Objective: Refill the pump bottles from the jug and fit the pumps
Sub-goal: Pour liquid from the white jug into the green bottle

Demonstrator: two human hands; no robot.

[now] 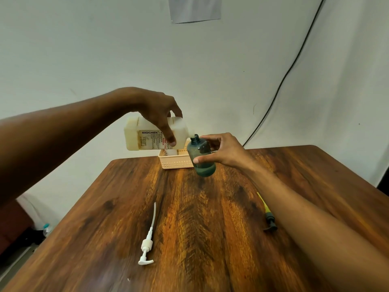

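Brown wooden table (210,207); left hand (160,114) grips tipped cream plastic jug (134,135), right hand (223,150) clasps teal plastic bottle (200,152) angled to catch pour

Soft, even indoor light; wide-angle bending at edges, slight blur throughout.

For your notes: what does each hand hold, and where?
Left hand grips the jug round its body; right hand holds the blue bottle round its middle.
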